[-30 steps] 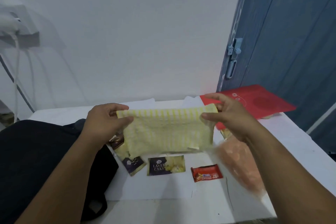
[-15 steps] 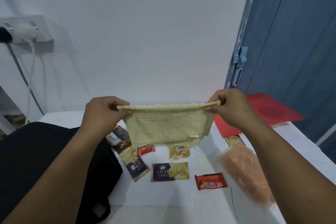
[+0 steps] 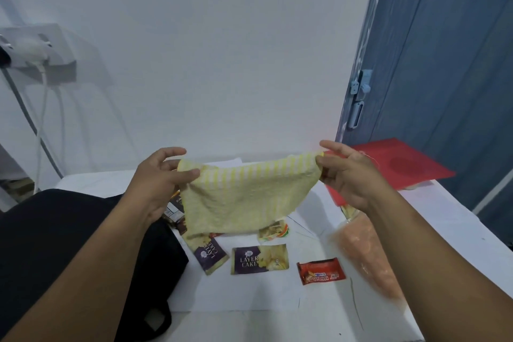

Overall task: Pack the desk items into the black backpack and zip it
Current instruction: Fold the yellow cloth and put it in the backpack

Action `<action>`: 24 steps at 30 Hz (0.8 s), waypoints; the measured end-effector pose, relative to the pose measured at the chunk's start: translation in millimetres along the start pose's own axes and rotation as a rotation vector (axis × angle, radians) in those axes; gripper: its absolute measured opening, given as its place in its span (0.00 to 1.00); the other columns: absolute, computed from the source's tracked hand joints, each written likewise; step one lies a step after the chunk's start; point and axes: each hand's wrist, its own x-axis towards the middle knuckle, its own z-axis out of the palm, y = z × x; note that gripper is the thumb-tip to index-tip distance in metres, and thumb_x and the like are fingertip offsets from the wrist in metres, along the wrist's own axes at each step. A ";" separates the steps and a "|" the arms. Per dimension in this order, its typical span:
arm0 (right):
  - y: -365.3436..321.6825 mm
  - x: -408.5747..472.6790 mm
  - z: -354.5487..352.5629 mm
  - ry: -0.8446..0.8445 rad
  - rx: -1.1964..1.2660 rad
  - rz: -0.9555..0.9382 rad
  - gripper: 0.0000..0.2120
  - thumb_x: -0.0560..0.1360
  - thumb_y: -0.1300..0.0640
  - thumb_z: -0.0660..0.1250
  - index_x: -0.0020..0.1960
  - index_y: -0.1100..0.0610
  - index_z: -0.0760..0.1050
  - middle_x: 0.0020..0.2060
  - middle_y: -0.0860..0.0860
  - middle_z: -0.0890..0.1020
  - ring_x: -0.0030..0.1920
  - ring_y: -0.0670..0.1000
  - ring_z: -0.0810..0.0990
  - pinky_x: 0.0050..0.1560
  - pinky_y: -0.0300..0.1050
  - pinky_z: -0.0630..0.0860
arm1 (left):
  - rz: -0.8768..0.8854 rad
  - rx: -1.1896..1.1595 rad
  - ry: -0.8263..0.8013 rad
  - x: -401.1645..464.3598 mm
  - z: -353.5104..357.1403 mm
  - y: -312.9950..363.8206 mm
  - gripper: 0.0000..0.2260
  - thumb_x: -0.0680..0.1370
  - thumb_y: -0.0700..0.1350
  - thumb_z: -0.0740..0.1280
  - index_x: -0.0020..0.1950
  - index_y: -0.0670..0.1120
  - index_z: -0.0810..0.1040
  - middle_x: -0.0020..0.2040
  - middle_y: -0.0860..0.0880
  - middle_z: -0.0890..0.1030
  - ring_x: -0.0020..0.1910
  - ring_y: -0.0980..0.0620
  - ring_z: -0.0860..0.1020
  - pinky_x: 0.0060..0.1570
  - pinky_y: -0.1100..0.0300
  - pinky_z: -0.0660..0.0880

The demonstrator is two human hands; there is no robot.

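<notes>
A small yellow-and-white striped terry cloth (image 3: 244, 197) hangs in the air above the white desk (image 3: 277, 322), stretched between two hands and sagging in the middle. The left hand (image 3: 158, 180) pinches the cloth's upper left corner between thumb and fingers; the right hand (image 3: 349, 175) pinches the upper right corner the same way, its other fingers loosely spread. The cloth's lower edge hangs just above several snack packets and hides part of them.

The black fabric backpack (image 3: 55, 244) lies on the desk's left side, under the left forearm, with a strap loop at its near edge (whether its zip is open cannot be told from here).

On the desk below the cloth lie a purple-and-yellow layer cake packet (image 3: 259, 259), flat and facing the camera, and a second, tilted layer cake packet (image 3: 210, 254) just left of it. A red snack bar wrapper (image 3: 321, 271) sits to the right of them, a small yellow-and-green packet (image 3: 273, 230) peeks out under the cloth's edge, and dark brown packets (image 3: 175, 209) lie against the backpack. A clear bag of pale orange contents (image 3: 366, 255) lies beneath the right forearm. A red flat folder (image 3: 402, 166) rests at the far right corner, beside the blue door (image 3: 444, 64).
</notes>
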 end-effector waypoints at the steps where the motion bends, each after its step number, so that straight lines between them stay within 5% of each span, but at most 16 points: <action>1: -1.6 -0.9 0.2 -0.007 -0.027 -0.018 0.14 0.76 0.70 0.67 0.58 0.57 0.78 0.38 0.52 0.82 0.40 0.52 0.82 0.46 0.46 0.80 | 0.001 0.028 -0.036 0.8 -2.2 0.9 0.21 0.71 0.28 0.74 0.58 0.46 0.79 0.50 0.43 0.82 0.43 0.45 0.82 0.36 0.57 0.78; 5: -8.2 -7.1 4.0 -0.016 -0.247 -0.152 0.20 0.71 0.73 0.71 0.60 0.58 0.79 0.45 0.57 0.81 0.43 0.51 0.81 0.48 0.42 0.81 | 0.084 0.332 -0.022 3.3 -7.6 1.4 0.23 0.68 0.29 0.77 0.55 0.53 0.85 0.54 0.46 0.80 0.50 0.43 0.81 0.50 0.47 0.80; 9: -6.7 -8.7 7.3 0.014 -0.642 -0.283 0.22 0.66 0.67 0.80 0.56 0.50 0.82 0.45 0.63 0.81 0.43 0.55 0.80 0.57 0.55 0.79 | 0.221 0.771 -0.015 0.5 0.7 5.6 0.15 0.66 0.38 0.82 0.44 0.56 0.84 0.43 0.50 0.79 0.39 0.52 0.77 0.39 0.61 0.72; 12: -7.4 -9.1 13.3 0.040 -0.852 -0.337 0.22 0.65 0.62 0.82 0.55 0.48 0.82 0.41 0.48 0.80 0.38 0.45 0.77 0.41 0.34 0.77 | 0.245 0.982 -0.023 -2.0 7.2 11.4 0.10 0.65 0.44 0.83 0.41 0.50 0.85 0.34 0.52 0.76 0.33 0.57 0.74 0.32 0.63 0.65; 16: -8.4 -5.5 16.8 0.062 -0.930 -0.376 0.18 0.67 0.62 0.81 0.54 0.50 0.82 0.37 0.41 0.75 0.33 0.40 0.73 0.37 0.32 0.69 | 0.193 1.011 -0.025 -3.2 7.1 12.8 0.12 0.62 0.45 0.85 0.32 0.44 0.82 0.28 0.53 0.76 0.26 0.58 0.73 0.26 0.65 0.64; 19: -9.7 -2.6 15.9 0.059 -0.924 -0.388 0.16 0.69 0.64 0.79 0.53 0.49 0.83 0.37 0.41 0.76 0.33 0.37 0.74 0.35 0.28 0.68 | 0.165 0.914 -0.015 -2.1 1.0 11.1 0.16 0.62 0.42 0.85 0.33 0.38 0.79 0.38 0.52 0.83 0.35 0.61 0.80 0.31 0.66 0.68; 21: -10.7 -0.6 16.2 0.061 -0.990 -0.428 0.13 0.70 0.64 0.77 0.49 0.49 0.83 0.40 0.44 0.80 0.37 0.40 0.76 0.39 0.34 0.70 | 0.170 0.849 0.006 -2.4 -1.7 10.5 0.18 0.63 0.40 0.84 0.33 0.38 0.75 0.41 0.51 0.85 0.43 0.55 0.83 0.36 0.62 0.71; 24: -9.9 3.2 17.0 0.070 -1.093 -0.486 0.07 0.72 0.64 0.74 0.43 0.52 0.85 0.39 0.48 0.80 0.39 0.47 0.76 0.38 0.40 0.72 | 0.224 0.841 0.036 -1.9 -3.3 8.8 0.17 0.63 0.39 0.84 0.35 0.42 0.74 0.36 0.50 0.81 0.38 0.49 0.81 0.34 0.61 0.69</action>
